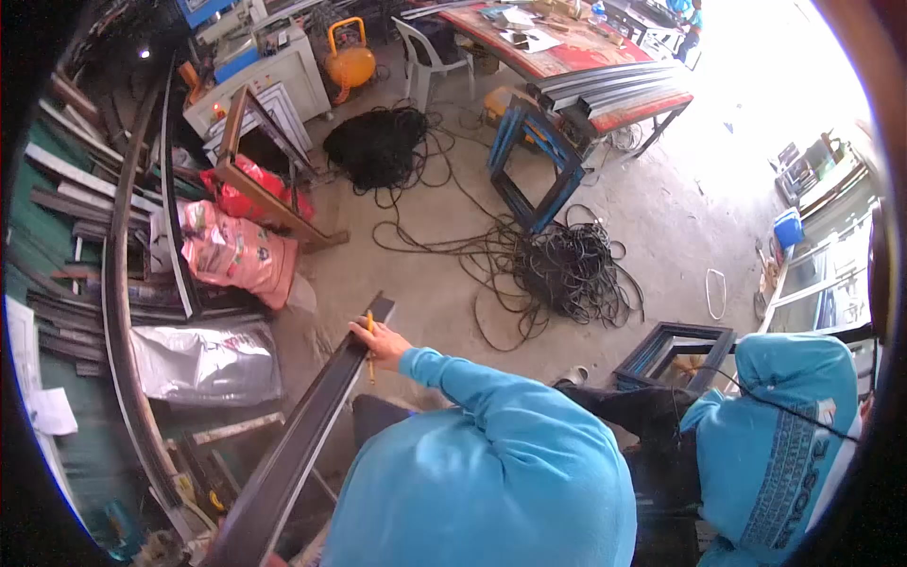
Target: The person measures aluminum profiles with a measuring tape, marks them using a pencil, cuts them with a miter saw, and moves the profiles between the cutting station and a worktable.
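Observation:
A long dark frame profile runs diagonally from the bottom left up toward the middle. My right hand, in a light blue sleeve, lies at its upper end. A yellow pencil is held in the fingers of that hand, which touch the profile. Of my left hand only a sliver of skin seems to show at the bottom edge, against the profile's lower end; its fingers are hidden. My blue-clad upper body fills the bottom middle.
A co-worker in a blue top is at the right beside a dark frame. Tangled black cords lie on the floor near a standing blue-black frame. Profiles and sacks line the left. Behind stands a red table.

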`<state>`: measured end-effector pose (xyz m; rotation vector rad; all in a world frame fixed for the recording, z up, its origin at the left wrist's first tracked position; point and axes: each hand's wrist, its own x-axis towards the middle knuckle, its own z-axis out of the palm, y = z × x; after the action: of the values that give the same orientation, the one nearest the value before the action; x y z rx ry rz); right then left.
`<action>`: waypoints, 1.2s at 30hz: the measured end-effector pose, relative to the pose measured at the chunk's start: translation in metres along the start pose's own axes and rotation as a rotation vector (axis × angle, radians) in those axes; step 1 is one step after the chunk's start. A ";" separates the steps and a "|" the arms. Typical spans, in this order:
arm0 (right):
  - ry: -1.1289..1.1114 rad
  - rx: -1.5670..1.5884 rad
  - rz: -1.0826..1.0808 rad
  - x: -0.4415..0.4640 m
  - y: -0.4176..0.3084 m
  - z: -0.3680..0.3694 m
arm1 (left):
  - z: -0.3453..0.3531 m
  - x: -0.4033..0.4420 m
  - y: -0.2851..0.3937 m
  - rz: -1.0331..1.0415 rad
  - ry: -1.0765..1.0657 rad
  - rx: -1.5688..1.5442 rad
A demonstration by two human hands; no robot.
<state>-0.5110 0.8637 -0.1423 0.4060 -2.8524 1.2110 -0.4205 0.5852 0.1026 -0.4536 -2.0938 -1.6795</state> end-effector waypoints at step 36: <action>0.224 0.313 1.762 -0.106 0.288 -0.188 | 0.779 0.484 -0.140 -0.860 -1.533 -0.802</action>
<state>-0.4951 1.2130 -0.2261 -2.4102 -2.2504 1.4099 -0.9972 1.3120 0.0875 -1.6893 -2.4995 -3.4122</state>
